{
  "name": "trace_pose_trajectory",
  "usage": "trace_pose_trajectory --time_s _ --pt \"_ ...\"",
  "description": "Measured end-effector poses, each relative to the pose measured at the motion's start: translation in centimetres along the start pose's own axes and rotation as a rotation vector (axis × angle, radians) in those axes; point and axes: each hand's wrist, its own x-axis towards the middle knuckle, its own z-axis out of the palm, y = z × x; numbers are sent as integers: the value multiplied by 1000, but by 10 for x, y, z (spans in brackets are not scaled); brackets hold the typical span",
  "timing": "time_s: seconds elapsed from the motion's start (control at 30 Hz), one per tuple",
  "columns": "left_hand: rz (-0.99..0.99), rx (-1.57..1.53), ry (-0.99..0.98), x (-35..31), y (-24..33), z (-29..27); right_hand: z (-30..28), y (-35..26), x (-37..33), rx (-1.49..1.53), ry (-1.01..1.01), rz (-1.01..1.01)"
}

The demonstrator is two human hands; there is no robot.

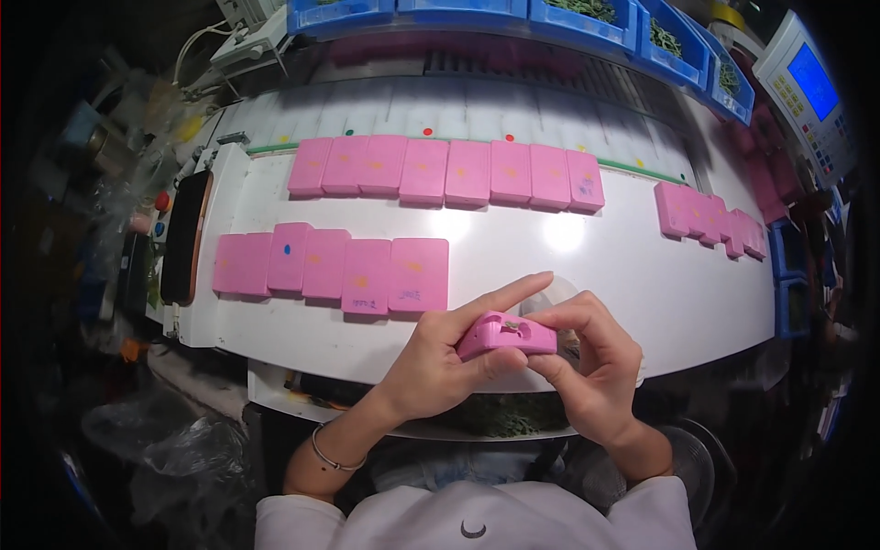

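Observation:
Between my hands, above the table's front edge, is a small pink block (541, 341) with a slot-like opening facing me; something small and greenish shows inside it. My left hand (435, 362) grips its left side, thumb below and index finger stretched out above. With thumb and fingertips, my right hand (596, 367) pinches its right end. Beyond my hands, pink blocks stand in a long row (423, 172) at the back of the white table (532, 247). A second row of pink blocks (321, 264) lies at the left, one block marked with a blue dot.
More pink blocks (701, 213) overlap at the right. Blue bins (587, 23) of green plant-like pieces line the back. A control panel with a blue screen (811, 82) stands at the far right. A phone-like dark slab (188, 236) leans at the left. A clear container sits behind my fingers.

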Motion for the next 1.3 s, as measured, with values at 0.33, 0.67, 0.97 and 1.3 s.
trace_pose_trajectory --time_s 0.33,0.67,0.97,1.3 --pt "-94 -58 406 8 42 -105 50 7 18 -382 -237 -104" --pt "-201 1296 1044 113 74 -328 67 21 39 -475 -404 -27" --pt "-382 1552 907 132 63 -351 67 33 45 -377 -323 -15" --pt "-380 524 -40 2 44 -66 62 9 30 -225 -63 -223"
